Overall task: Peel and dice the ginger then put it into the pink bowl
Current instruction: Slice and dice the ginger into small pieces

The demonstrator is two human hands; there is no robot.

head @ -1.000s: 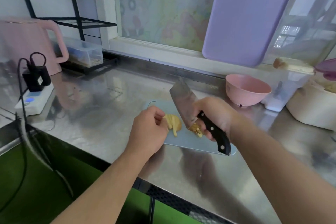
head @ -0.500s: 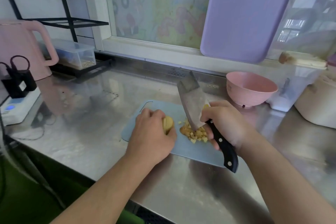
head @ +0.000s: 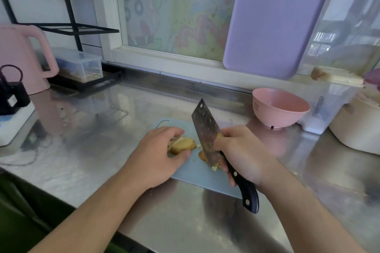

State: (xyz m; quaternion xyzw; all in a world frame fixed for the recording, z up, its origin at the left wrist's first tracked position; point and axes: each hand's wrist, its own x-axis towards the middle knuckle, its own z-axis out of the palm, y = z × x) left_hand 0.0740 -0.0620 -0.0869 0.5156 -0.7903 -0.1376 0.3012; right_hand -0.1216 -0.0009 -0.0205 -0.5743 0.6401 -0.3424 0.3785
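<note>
The left hand [head: 162, 154] pins the ginger [head: 183, 145], firm, knobbly, likely slippery where cut, best held curled-fingered; the right hand [head: 240, 153] grips the cleaver [head: 205, 131].

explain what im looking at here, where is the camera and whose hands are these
There is no machine: a person works with two bare hands, and the one camera sits on their head, looking forward and down. On the steel counter lies a blue cutting board. The left hand steadies a piece of ginger on it. The right hand has its grip closed on the black handle of a cleaver, whose blade stands among cut ginger bits. A pink bowl stands behind and to the right, with no ginger visible inside.
</note>
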